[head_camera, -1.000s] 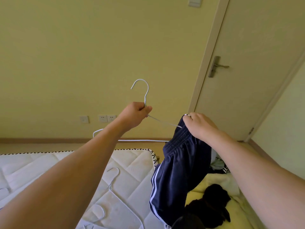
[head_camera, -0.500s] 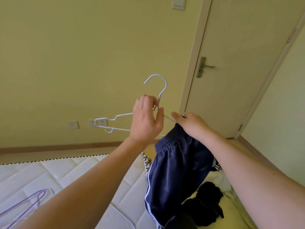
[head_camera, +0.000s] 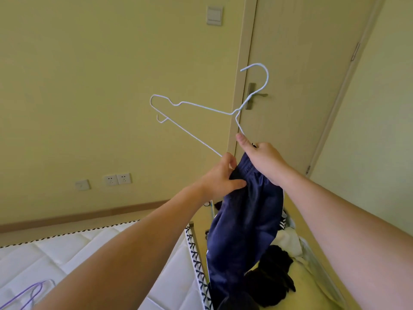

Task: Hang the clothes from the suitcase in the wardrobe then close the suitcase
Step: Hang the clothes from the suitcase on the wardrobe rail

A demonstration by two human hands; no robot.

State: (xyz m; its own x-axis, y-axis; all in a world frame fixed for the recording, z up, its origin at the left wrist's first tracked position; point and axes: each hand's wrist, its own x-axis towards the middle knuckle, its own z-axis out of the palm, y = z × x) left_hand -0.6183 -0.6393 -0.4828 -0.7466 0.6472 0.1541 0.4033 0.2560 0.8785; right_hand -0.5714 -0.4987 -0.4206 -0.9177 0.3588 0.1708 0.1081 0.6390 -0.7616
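Navy shorts (head_camera: 243, 222) (no legible branding) on white hanger (head_camera: 194, 106), both hands.

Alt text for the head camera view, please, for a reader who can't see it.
Two bare hands thread navy shorts onto a tilted white wire hanger: the left hand grips the waistband, the right hand holds fabric and hanger. Below, a mattress and dark clothes.

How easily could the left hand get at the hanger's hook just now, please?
Probably not straight away: the left hand is gripping the navy shorts, and the hook sits above both hands.
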